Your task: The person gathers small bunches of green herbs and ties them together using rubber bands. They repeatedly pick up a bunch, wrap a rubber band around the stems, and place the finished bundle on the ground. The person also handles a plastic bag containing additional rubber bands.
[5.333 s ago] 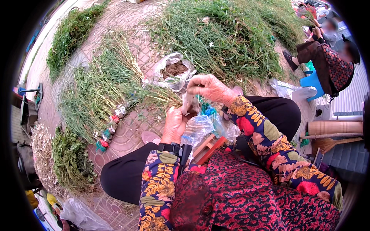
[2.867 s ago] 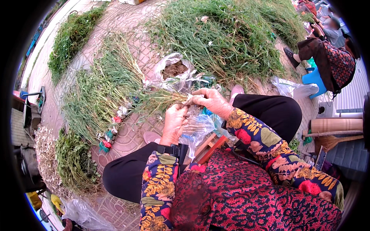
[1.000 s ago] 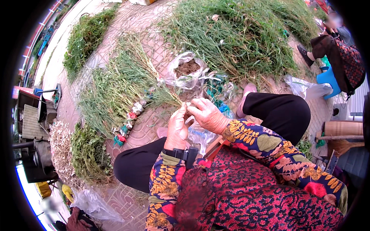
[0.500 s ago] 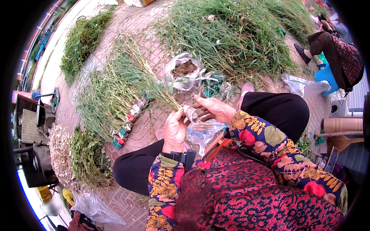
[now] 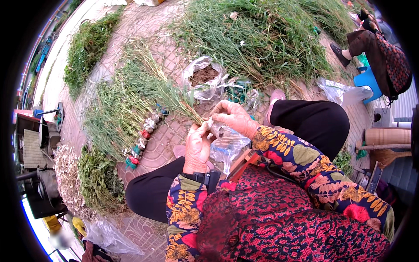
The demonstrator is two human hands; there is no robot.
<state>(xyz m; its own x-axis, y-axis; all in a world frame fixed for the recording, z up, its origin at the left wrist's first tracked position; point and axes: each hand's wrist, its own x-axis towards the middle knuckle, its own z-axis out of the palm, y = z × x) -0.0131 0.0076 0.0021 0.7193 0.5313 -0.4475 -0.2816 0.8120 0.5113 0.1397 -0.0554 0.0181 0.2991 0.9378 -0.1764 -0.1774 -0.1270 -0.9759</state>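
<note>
A bunch of long green stems [image 5: 182, 106] slants up and away from my hands, its lower end wrapped in pale plastic film [image 5: 211, 123]. My left hand [image 5: 196, 148] grips the bunch near that wrapped end, thumb on top. On the other side, my right hand [image 5: 235, 118] pinches the film with bent fingers. Below them, a crumpled clear plastic bag [image 5: 228, 148] lies over my lap beside a wooden frame [image 5: 242, 164]. Beyond my hands stands an open clear bag of brown soil [image 5: 205, 76], with a green mesh bag [image 5: 237, 93] next to it.
Bunches with coloured wrapped ends [image 5: 140, 142] lie at the left. A large heap of green plants [image 5: 262, 41] spreads ahead. Dried pale plants [image 5: 66, 174] and leafy greens [image 5: 98, 174] lie farther left. A person [image 5: 384, 65] sits on a blue stool [image 5: 366, 81] at the right.
My right hand has risen slightly and closed its stretched fingers into a pinch on the film. The wrapped end now shows less between my hands. My left hand keeps its hold.
</note>
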